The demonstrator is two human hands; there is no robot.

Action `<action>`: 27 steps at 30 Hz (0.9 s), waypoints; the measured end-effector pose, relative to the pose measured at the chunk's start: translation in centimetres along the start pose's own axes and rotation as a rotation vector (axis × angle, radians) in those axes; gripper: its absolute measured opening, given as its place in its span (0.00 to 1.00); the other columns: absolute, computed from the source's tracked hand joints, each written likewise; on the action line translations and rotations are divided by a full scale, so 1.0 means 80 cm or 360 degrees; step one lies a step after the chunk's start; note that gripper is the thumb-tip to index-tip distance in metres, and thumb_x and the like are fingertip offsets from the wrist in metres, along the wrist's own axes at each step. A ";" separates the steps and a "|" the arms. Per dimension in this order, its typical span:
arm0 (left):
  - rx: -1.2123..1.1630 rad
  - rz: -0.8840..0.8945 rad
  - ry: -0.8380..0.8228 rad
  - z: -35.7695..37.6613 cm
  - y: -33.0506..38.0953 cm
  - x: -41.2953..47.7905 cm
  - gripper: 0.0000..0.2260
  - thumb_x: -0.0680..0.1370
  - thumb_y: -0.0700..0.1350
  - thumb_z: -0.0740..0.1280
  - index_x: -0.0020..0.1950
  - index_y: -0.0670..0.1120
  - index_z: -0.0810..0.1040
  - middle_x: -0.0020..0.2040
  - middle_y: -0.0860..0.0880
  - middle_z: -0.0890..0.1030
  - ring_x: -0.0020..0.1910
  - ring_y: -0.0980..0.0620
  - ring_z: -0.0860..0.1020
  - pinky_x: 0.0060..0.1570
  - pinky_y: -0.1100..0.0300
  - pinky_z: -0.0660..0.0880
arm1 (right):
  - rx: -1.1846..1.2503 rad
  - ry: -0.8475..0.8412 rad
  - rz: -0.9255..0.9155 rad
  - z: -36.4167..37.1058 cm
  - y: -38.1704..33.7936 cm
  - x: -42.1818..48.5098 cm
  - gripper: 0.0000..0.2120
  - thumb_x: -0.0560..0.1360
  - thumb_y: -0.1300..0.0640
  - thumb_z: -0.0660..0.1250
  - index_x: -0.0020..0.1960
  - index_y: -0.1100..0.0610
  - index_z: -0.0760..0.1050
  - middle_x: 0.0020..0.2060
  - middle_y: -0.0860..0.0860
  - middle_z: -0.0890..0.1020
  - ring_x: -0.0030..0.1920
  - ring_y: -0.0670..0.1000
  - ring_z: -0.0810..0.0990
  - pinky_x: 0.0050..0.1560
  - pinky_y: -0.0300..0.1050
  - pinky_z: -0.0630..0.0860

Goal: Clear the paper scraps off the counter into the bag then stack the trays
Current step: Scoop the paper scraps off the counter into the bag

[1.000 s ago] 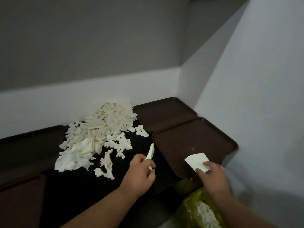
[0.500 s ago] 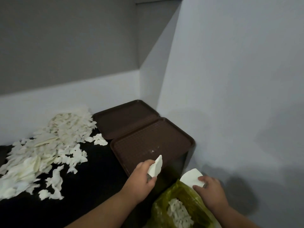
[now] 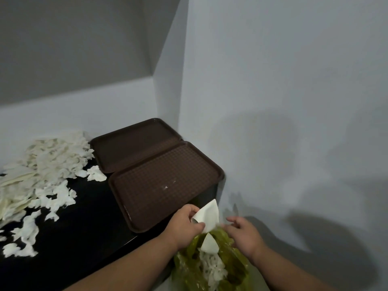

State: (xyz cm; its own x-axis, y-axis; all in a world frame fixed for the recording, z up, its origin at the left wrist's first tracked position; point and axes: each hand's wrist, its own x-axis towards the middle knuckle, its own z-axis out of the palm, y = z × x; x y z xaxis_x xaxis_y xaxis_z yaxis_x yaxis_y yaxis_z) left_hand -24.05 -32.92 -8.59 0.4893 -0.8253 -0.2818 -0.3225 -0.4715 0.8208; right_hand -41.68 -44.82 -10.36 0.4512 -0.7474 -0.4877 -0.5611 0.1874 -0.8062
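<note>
Left hand (image 3: 186, 222): closed in a pinch on a white paper piece (image 3: 207, 214), gripped at its lower left edge; the sheet's long axis runs from the fingers toward the upper right.
Right hand (image 3: 244, 233): fingers curled at the bag rim; whether the rim is gripped cannot be told.
Bag (image 3: 228, 263): green, lower centre of the frame; a second white piece (image 3: 209, 244) and shredded scraps are seen in its mouth.
Key relation: the bag mouth lies just below the pinch, slightly right; a downward release is judged sufficient.
Scrap pile (image 3: 42, 164): left of the frame on the dark counter (image 3: 88, 232), well apart from both hands, on the left hand's side.
Near tray (image 3: 165, 185), far tray (image 3: 134, 143): edge to edge, not yet stacked.
</note>
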 end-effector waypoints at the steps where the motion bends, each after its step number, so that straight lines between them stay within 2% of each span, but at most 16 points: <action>1: -0.0046 -0.0012 -0.0038 0.006 0.007 0.001 0.15 0.71 0.47 0.74 0.55 0.55 0.77 0.52 0.56 0.82 0.50 0.58 0.80 0.55 0.56 0.79 | 0.0155 -0.0067 -0.0009 -0.001 -0.009 -0.002 0.18 0.75 0.52 0.72 0.63 0.51 0.74 0.50 0.50 0.82 0.49 0.51 0.83 0.49 0.49 0.82; 3: -0.0114 -0.0024 -0.0099 0.016 0.020 0.003 0.15 0.70 0.45 0.73 0.55 0.54 0.79 0.49 0.55 0.83 0.49 0.57 0.82 0.54 0.55 0.80 | 0.0299 -0.0085 -0.0032 -0.003 -0.021 0.001 0.15 0.77 0.55 0.70 0.62 0.50 0.73 0.51 0.50 0.82 0.50 0.52 0.83 0.46 0.51 0.83; 6: -0.0196 -0.0047 -0.0115 0.022 0.032 0.011 0.16 0.69 0.43 0.70 0.57 0.52 0.81 0.50 0.53 0.84 0.49 0.55 0.83 0.54 0.54 0.81 | 0.0266 0.0015 -0.0033 -0.010 -0.019 0.016 0.09 0.77 0.59 0.68 0.56 0.51 0.76 0.49 0.51 0.84 0.49 0.55 0.84 0.49 0.60 0.83; 8: -0.0185 -0.0072 -0.0137 0.026 0.034 0.014 0.18 0.73 0.42 0.71 0.63 0.51 0.79 0.54 0.54 0.83 0.53 0.57 0.81 0.58 0.57 0.79 | 0.0272 0.0030 -0.0021 -0.018 -0.013 0.022 0.10 0.76 0.60 0.68 0.57 0.53 0.77 0.50 0.53 0.84 0.49 0.57 0.84 0.49 0.63 0.82; 11: -0.0093 -0.0100 -0.0135 0.025 0.031 0.011 0.25 0.76 0.46 0.73 0.72 0.53 0.72 0.62 0.55 0.77 0.60 0.59 0.76 0.60 0.65 0.73 | 0.0244 0.0104 0.0024 -0.031 0.002 0.033 0.11 0.77 0.60 0.68 0.59 0.55 0.76 0.51 0.55 0.83 0.49 0.58 0.83 0.45 0.58 0.84; 13: -0.0025 -0.0104 -0.0120 0.020 0.027 0.005 0.25 0.76 0.48 0.73 0.72 0.55 0.71 0.62 0.55 0.76 0.60 0.59 0.75 0.60 0.64 0.72 | 0.0220 0.0091 0.0130 -0.037 0.016 0.038 0.16 0.77 0.59 0.68 0.64 0.55 0.74 0.56 0.56 0.80 0.52 0.59 0.81 0.43 0.56 0.84; 15: 0.0063 -0.0096 -0.0090 0.010 0.021 -0.001 0.24 0.77 0.49 0.72 0.72 0.55 0.71 0.61 0.56 0.76 0.59 0.59 0.75 0.62 0.62 0.73 | -0.0006 0.0055 0.0256 -0.041 0.033 0.042 0.30 0.73 0.54 0.72 0.73 0.49 0.67 0.64 0.57 0.76 0.58 0.61 0.78 0.50 0.54 0.81; 17: 0.0175 -0.0086 -0.0071 -0.002 0.014 -0.006 0.24 0.77 0.50 0.71 0.72 0.56 0.70 0.61 0.57 0.76 0.59 0.60 0.75 0.62 0.62 0.73 | -0.0214 0.0006 0.0326 -0.042 0.047 0.043 0.37 0.72 0.53 0.74 0.77 0.51 0.63 0.67 0.58 0.73 0.62 0.62 0.75 0.56 0.51 0.77; 19: 0.0299 -0.0088 -0.0050 -0.017 0.006 -0.014 0.24 0.77 0.52 0.71 0.72 0.57 0.70 0.60 0.58 0.76 0.59 0.60 0.75 0.62 0.62 0.74 | -0.0350 -0.0030 0.0347 -0.042 0.056 0.043 0.36 0.72 0.53 0.73 0.76 0.56 0.63 0.67 0.59 0.75 0.62 0.60 0.76 0.57 0.49 0.77; 22: 0.0448 -0.0104 0.0031 -0.042 -0.007 -0.027 0.21 0.77 0.55 0.70 0.70 0.59 0.72 0.60 0.58 0.76 0.55 0.61 0.76 0.60 0.60 0.76 | -0.0517 -0.0067 0.0272 -0.039 0.050 0.041 0.34 0.71 0.50 0.72 0.75 0.55 0.67 0.60 0.56 0.78 0.56 0.55 0.78 0.52 0.45 0.76; 25: 0.0543 -0.0103 0.0095 -0.071 -0.016 -0.047 0.19 0.77 0.56 0.69 0.67 0.62 0.73 0.59 0.61 0.74 0.54 0.61 0.76 0.57 0.61 0.77 | -0.0574 -0.0124 0.0185 -0.033 0.030 0.036 0.27 0.72 0.50 0.71 0.70 0.54 0.73 0.61 0.55 0.80 0.53 0.53 0.79 0.53 0.43 0.76; 27: 0.0565 -0.0115 0.0133 -0.093 -0.026 -0.063 0.19 0.76 0.58 0.69 0.66 0.64 0.73 0.59 0.62 0.74 0.55 0.62 0.76 0.58 0.60 0.77 | -0.0566 -0.0158 0.0085 -0.029 0.012 0.030 0.23 0.73 0.51 0.72 0.67 0.53 0.75 0.57 0.53 0.81 0.53 0.51 0.81 0.54 0.44 0.77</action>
State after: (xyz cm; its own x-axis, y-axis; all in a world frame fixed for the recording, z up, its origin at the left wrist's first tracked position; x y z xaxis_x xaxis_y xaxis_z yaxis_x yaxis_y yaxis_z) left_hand -19.85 -25.43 -5.18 0.5809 -0.7647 -0.2788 -0.5388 -0.6180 0.5725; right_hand -42.75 -47.95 -11.54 0.4704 -0.6736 -0.5701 -0.7838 -0.0222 -0.6206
